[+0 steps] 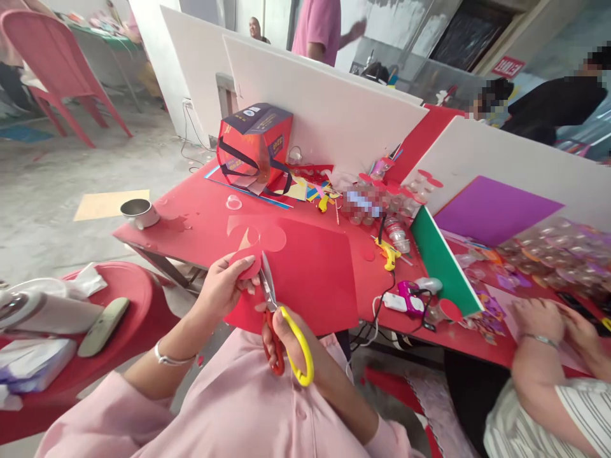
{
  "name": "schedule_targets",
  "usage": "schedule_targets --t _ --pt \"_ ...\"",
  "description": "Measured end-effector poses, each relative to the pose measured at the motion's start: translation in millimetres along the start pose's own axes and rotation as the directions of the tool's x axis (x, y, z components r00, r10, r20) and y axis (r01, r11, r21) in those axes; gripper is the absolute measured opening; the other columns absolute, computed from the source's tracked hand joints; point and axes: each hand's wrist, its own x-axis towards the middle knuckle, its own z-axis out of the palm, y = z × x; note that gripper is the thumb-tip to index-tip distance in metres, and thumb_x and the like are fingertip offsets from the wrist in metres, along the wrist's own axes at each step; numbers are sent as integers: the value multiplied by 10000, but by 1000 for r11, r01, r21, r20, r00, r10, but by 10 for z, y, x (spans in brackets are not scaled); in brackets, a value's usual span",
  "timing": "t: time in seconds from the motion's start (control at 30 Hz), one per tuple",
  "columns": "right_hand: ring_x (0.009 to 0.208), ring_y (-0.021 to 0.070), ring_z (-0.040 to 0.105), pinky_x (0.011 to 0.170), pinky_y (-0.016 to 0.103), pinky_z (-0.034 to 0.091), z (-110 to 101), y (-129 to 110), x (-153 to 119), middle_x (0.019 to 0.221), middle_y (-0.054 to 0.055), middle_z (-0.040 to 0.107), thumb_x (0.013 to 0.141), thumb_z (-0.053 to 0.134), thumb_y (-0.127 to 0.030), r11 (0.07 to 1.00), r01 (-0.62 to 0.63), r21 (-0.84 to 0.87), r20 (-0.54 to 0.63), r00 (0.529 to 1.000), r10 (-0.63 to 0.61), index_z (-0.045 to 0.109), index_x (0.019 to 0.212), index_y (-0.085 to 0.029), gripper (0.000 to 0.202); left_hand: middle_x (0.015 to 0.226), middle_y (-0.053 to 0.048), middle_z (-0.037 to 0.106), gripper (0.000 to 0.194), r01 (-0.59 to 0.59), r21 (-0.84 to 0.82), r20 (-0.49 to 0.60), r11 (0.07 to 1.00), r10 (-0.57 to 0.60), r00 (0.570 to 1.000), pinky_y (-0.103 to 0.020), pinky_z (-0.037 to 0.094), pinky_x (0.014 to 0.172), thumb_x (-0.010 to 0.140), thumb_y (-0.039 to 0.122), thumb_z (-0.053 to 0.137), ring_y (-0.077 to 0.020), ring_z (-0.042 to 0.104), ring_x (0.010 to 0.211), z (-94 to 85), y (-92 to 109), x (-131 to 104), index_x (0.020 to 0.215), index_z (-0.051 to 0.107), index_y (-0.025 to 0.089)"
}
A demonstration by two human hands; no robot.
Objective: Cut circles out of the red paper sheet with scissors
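Note:
My left hand point(227, 283) pinches a small red paper circle point(249, 262) between thumb and fingers. In my right hand point(285, 337) are scissors point(268, 287) with one yellow and one red handle. Their blades point away from me, right beside the edge of the circle. Beneath both hands lies a large red sheet point(315, 273), reaching over the table's front edge. Another red circle point(273, 238) rests on it near the back, and curved cut-out edges show beside it.
The red table point(191, 197) also bears an orange bag point(255, 149), a metal cup point(139, 214) at the left end, a yellow glue gun point(388, 254) and cables. A co-worker's hands point(541, 321) are at the right. A round red stool point(138, 318) stands left.

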Motion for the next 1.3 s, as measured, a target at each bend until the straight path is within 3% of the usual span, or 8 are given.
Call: schedule_targets --t 0.23,0.47,0.6,0.97,1.3 --pt "470 127 525 410 265 463 -33 48 -133 731 -34 610 906 702 -961 1000 -7 12 12 1000 7 672 1172 -261 749 582 -19 712 374 -55 -66 -21 996 54 998 -228 514 444 744 419 986 -150 639 452 21 -122 -53 764 680 204" --pt "449 85 514 393 188 458 -57 39 -138 734 -62 604 839 668 -1038 999 -30 19 -31 999 31 620 1221 -223 901 455 -17 612 499 11 -48 24 999 -9 1000 -206 403 336 693 527 1023 -119 510 342 105 -188 -132 646 665 182" --pt "437 87 509 383 184 439 -61 80 -135 719 -69 599 850 667 -1030 999 -30 21 -26 999 30 627 1221 -229 883 436 -3 581 546 9 -42 43 999 -7 999 -205 386 320 677 554 1041 -118 494 336 100 -182 -165 604 638 191" --pt "435 81 507 420 205 473 -26 21 -277 742 -79 603 804 724 -1026 999 -29 33 -18 999 29 591 1156 -232 878 476 -19 623 474 -42 -125 -67 991 34 997 -193 410 341 632 489 1038 -112 516 352 128 -199 -130 674 691 169" --pt "452 97 509 425 202 464 -88 40 -309 704 -70 628 780 711 -1052 999 -19 41 -55 998 22 601 1153 -234 906 522 -38 674 440 -55 -145 -45 988 49 998 -196 446 367 655 465 1027 -115 550 387 249 -269 -102 712 713 162"
